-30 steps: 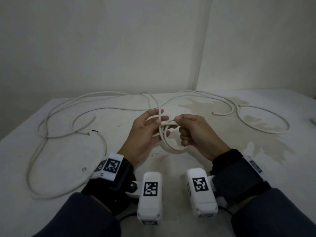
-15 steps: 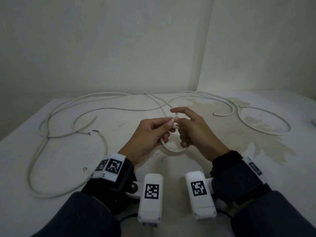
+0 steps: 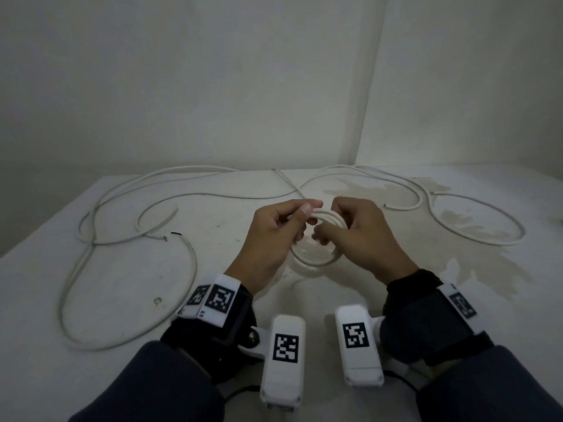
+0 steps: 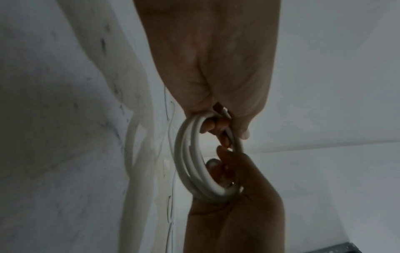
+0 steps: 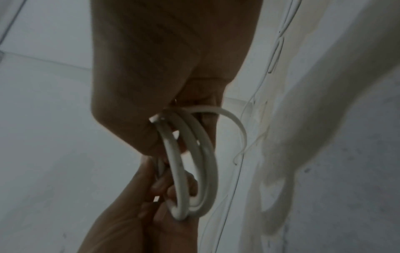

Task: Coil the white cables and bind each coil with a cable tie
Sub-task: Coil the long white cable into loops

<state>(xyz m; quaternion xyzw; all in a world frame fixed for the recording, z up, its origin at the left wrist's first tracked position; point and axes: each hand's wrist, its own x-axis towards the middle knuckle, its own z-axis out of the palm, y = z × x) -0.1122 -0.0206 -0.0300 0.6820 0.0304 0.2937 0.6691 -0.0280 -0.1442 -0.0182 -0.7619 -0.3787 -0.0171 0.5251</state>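
One small coil [image 3: 316,239] wound, a few turns, held up just above the table [image 3: 396,300] near its front middle. Left hand [image 3: 274,236] curled on the coil's top left, thumb and fingers pinching the turns together; right hand [image 3: 362,236] curled round its right side, fingers hooked through the loop. Both closed on it, as the wrist views confirm. One cut end [image 5: 154,119] poking out by the right thumb. No tie seen on the coil, and none found anywhere in view, so binding judged still to do.

Left of the coil, long cable [image 3: 128,248] lying loose in wide loops, reaching close to the table's left edge. Behind and right of the coil, more cable [image 3: 475,226] sprawled over a stained patch [image 3: 487,263]. Probably most of the job ahead: these uncoiled, nothing bound.

Room: bare tabletop in front of the coil and just right of it. Walls [image 3: 213,86] close behind the far loops, meeting in a corner beyond the coil to the right. Left loops apt to slip over that edge if tugged.
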